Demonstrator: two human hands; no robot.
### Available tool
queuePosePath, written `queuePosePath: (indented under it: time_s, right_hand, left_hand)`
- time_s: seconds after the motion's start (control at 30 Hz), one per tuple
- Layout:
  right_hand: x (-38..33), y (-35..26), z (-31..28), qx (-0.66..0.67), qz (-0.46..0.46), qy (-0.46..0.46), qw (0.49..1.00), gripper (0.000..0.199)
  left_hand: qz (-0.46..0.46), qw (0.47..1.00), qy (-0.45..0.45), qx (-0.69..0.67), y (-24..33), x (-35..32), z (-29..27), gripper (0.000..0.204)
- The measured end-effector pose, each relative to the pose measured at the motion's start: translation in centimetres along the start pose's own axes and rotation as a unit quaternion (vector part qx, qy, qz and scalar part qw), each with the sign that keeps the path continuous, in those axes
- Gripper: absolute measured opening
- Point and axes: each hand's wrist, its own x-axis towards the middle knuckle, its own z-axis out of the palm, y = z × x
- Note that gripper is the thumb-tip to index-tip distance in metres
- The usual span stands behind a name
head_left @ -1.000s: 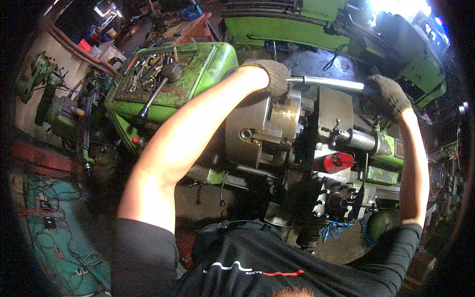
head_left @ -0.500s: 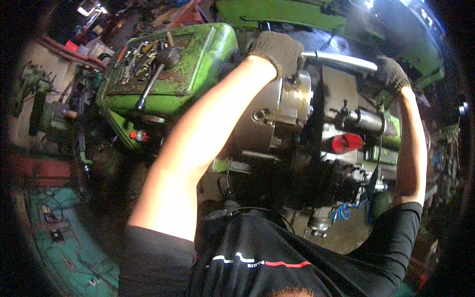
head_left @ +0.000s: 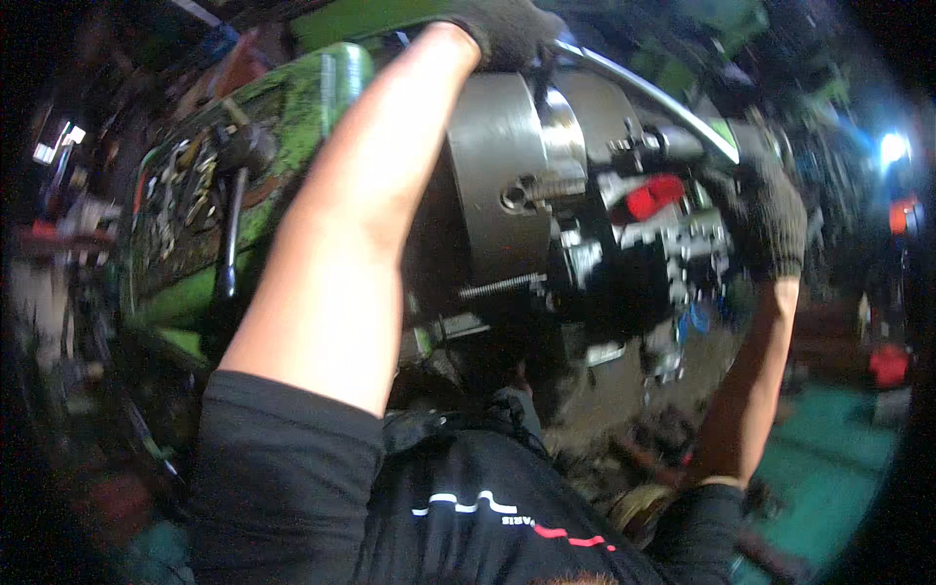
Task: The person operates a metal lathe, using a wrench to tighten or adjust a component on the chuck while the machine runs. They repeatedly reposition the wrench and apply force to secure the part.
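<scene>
- The left hand (head_left: 507, 34), gloved, is gripping the bar (head_left: 648, 97) above the chuck (head_left: 497, 185)
- The right hand (head_left: 770, 219) is closing on the bar's other end

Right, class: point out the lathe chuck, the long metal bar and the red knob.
lathe chuck (head_left: 492, 185), head view, on its grey rim.
long metal bar (head_left: 663, 97), head view, mid-length.
red knob (head_left: 653, 197), head view, its middle.

No package, sign or screen shows anywhere around the lathe. The nearest thing to a label is a narrow white strip with a short red dash beside it, printed across the person's black shirt (head_left: 497, 507) at the lower middle of the view. The rest is too blurred and dark to tell any other marking.
</scene>
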Motion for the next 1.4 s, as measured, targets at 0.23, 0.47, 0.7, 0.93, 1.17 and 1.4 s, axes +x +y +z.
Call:
queuePosePath:
  time_s: [0.23,0.47,0.7,0.93,1.17,1.4]
  right_hand:
    - [-1.6,0.5,-2.3,-0.011,0.199,-0.194,0.961,0.066]
    - [-4.0,-14.6,-7.3,-0.016,0.318,-0.217,0.923,0.048]
    - [-8.1,-22.4,-10.9,0.015,0.307,-0.191,0.932,0.049]
    - [-8.0,-21.9,-11.7,0.081,0.275,-0.182,0.941,0.047]
    - [-10.1,-13.3,-9.0,0.692,0.397,-0.244,0.551,0.047]
    - [-8.3,-6.6,-8.6,0.672,0.287,-0.268,0.628,0.06]
  left_hand:
    - [0.088,0.996,0.009,-0.01,2.1,0.2,-0.8,0.046]
    - [0.184,0.98,0.012,-0.074,-1.2,5.1,4.1,0.026]
    - [0.236,0.964,0.097,-0.07,-0.6,6.0,3.8,0.02]
    - [0.218,0.963,0.138,-0.076,-0.3,6.0,5.0,0.02]
    - [0.171,0.984,-0.041,-0.019,1.5,4.0,-0.7,0.029]
    - [0.082,0.979,-0.179,-0.043,3.3,2.5,-7.2,0.034]
